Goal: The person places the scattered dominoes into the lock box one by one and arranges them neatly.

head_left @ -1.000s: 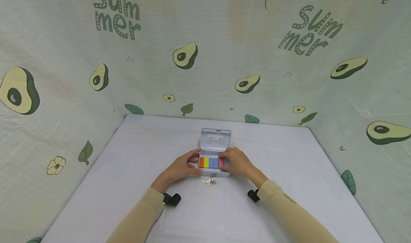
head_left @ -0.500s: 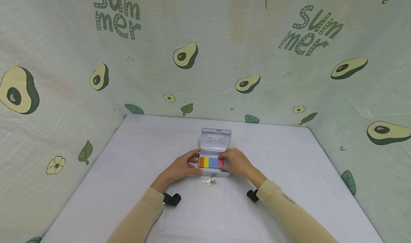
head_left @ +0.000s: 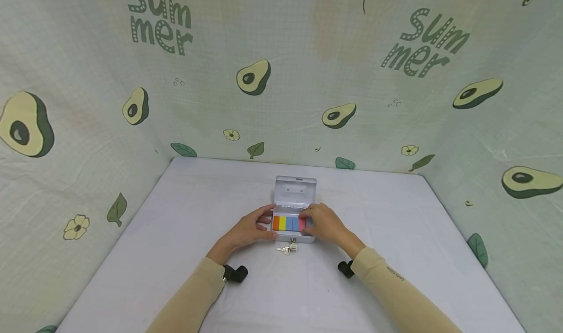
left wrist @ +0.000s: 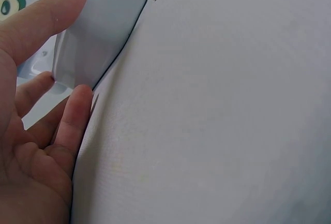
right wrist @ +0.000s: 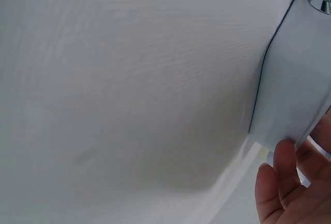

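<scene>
A small pale metal cash box [head_left: 303, 238] stands on the table with its lid [head_left: 295, 192] raised. Inside lies a row of coloured blocks: orange [head_left: 275, 223], yellow [head_left: 282, 223], blue [head_left: 292, 224] and, at the right end, pink [head_left: 302, 224]. My left hand [head_left: 247, 229] holds the box's left end, thumb at the front corner and forefinger at the back one. With thumb and forefinger my right hand [head_left: 326, 224] pinches the pink block, which it partly covers. In the right wrist view, other fingers [right wrist: 284, 167] lie by the box's end wall; the blocks are hidden there.
Keys [head_left: 287, 250] hang from the lock at the box's front and lie on the white-covered table [head_left: 211, 186]. Cloth walls [head_left: 299, 78] printed with avocados enclose the table at the back and sides. A black wrist camera [head_left: 237, 273] sits below the left hand.
</scene>
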{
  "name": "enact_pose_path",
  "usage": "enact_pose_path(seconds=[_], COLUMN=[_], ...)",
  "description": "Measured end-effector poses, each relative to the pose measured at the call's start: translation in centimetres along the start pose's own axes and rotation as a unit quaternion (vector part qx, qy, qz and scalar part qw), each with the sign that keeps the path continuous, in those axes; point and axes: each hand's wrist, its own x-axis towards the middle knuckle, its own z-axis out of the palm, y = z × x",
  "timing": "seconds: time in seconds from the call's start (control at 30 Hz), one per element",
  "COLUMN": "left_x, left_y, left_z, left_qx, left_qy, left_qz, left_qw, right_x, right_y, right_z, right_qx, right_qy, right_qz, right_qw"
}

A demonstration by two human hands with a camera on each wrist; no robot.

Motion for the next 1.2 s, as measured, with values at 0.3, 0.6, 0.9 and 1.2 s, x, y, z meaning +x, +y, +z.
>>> enact_pose_path(seconds=[0.3,0.6,0.9,1.2], left_x=[0.1,0.0,0.0,-0.2], left_y=[-0.1,-0.3,-0.3,0.0], left_z=[-0.1,-0.2,-0.3,-0.3], left_qx=[-0.005,-0.004,-0.002,-0.004], left_qy=[0.002,-0.001,0.000,-0.011], left_qz=[-0.001,0.002,0.002,0.004], left_qw=[1.0000,1.0000,1.0000,0.9999], right_x=[0.0,-0.3,-1.0,-2.8], right_y=[0.0,-0.1,-0.6,0.0], right_z=[0.1,0.0,-1.3,-2.9], right_qx=[-0.011,-0.015,0.010,0.054], right_qy=[0.010,0.014,0.024,0.032], right_qz=[0.006,0.010,-0.009,0.011], right_qw=[0.9999,0.9998,0.9996,0.9980])
